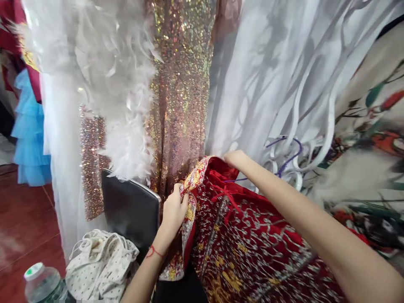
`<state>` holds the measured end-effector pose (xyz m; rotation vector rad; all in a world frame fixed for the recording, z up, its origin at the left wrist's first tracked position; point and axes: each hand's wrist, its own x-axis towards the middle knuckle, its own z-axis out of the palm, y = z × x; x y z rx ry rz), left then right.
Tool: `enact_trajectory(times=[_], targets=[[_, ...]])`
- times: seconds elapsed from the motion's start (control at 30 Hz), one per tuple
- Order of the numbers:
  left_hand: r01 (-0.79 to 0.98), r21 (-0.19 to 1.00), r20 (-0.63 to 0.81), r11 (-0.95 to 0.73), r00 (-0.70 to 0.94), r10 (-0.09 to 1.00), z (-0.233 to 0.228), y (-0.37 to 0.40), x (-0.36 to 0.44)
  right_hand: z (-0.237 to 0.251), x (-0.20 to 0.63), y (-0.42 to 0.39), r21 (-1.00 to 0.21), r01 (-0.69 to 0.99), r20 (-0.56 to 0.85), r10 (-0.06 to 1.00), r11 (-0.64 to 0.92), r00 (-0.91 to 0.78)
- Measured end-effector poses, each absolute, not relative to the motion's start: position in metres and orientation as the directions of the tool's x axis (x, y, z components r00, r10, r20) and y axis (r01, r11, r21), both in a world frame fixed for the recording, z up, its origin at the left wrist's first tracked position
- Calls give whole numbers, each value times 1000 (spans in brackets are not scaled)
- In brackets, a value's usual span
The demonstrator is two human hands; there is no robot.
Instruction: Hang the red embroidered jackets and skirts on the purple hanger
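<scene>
A red garment (249, 240) with gold and silver embroidery lies spread low in the middle of the view. My left hand (174, 210) pinches its gold-trimmed edge near the collar; a red string circles that wrist. My right hand (235, 159) grips the garment's upper edge, further back and to the right, its fingers curled into the red cloth. Between both hands the fabric is stretched and folded over. White and purple hangers (288, 162) cluster just right of my right hand.
Hanging dresses fill the background: a white feathered one (104, 75), a sequined gold-pink one (183, 97), white sheer fabric (268, 75), a blue tulle one (30, 134). A dark chair back (131, 208), a polka-dot bag (99, 263) and a water bottle (42, 284) sit lower left.
</scene>
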<state>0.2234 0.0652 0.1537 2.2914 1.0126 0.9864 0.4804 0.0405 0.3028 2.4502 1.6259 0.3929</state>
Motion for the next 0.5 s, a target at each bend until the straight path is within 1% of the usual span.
enact_trajectory(times=[0.07,0.1,0.17,0.2,0.23,0.27,0.3,0.33,0.4,0.43,0.5], targets=[[392,668,446,-633,469,762,157,59,224,310,476,19,327,813,94,873,-481,478],[362,691,460,-625,447,767,161,57,224,316,474,9,346,788,102,855,-510,508],[269,745,500,-610,381,778,172,53,226,328,471,-8,361,768,161,847,-529,507],[202,767,526,-608,345,778,178,51,228,331,469,-15,365,771,178,852,-522,492],[133,782,548,-609,318,774,183,49,230,332,467,-21,366,786,164,866,-499,473],[75,790,562,-609,310,767,187,46,234,331,465,-26,360,814,115,888,-456,446],[40,793,566,-608,321,759,189,42,238,328,463,-30,338,855,37,914,-392,404],[33,793,562,-609,350,750,190,36,242,323,460,-34,303,898,-50,935,-320,350],[111,782,513,-614,446,734,187,21,250,311,455,-42,221,949,-178,947,-225,266],[174,769,469,-615,501,728,184,11,253,306,454,-46,191,957,-202,945,-221,258],[290,725,390,-625,576,719,179,-10,260,299,453,-53,164,950,-200,935,-264,294]])
